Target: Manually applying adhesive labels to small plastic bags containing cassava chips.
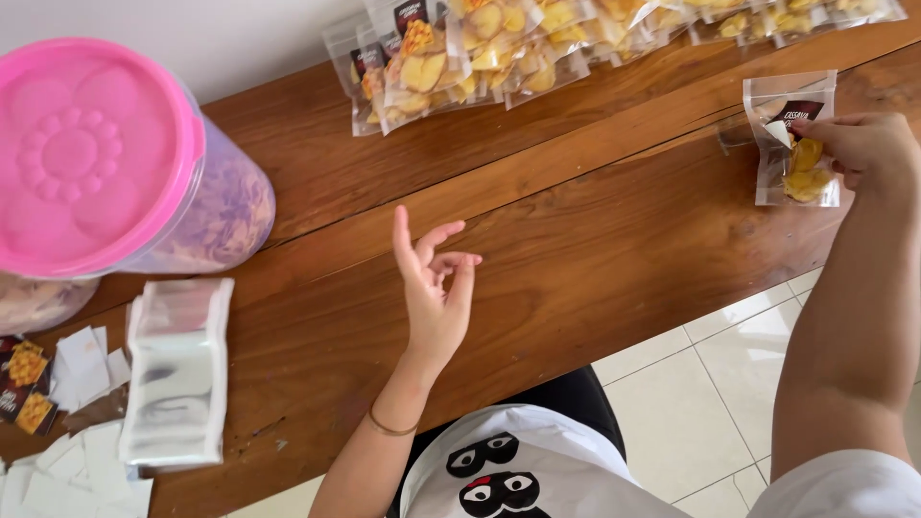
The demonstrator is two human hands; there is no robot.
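Nearest the camera, at the bottom centre of the frame, a white shirt [523, 470] with black printed shapes shows, with pale floor tiles [710, 384] beside it on the right. Above it a brown wooden tabletop [595, 240] runs across the frame.

At the centre, the left hand [434, 288] hovers over the tabletop, released and holding nothing, its fingers loosely curled upward; a thin bracelet [391, 425] sits on the wrist.

At the upper right, the right hand [868, 149] pinches a small clear pouch [794, 139] of yellow chips by its right edge, with the pouch lying near the far right of the tabletop.

Along the top centre and right, a row of filled pouches [460, 58] lies overlapping, well apart from both hands.

At the upper left stands a large clear jar with a pink lid [82, 153]. Below it, at the lower left, lies a stack of empty clear pouches [177, 374], with white paper slips [82, 360] and small dark printed labels [24, 384] just beside it.
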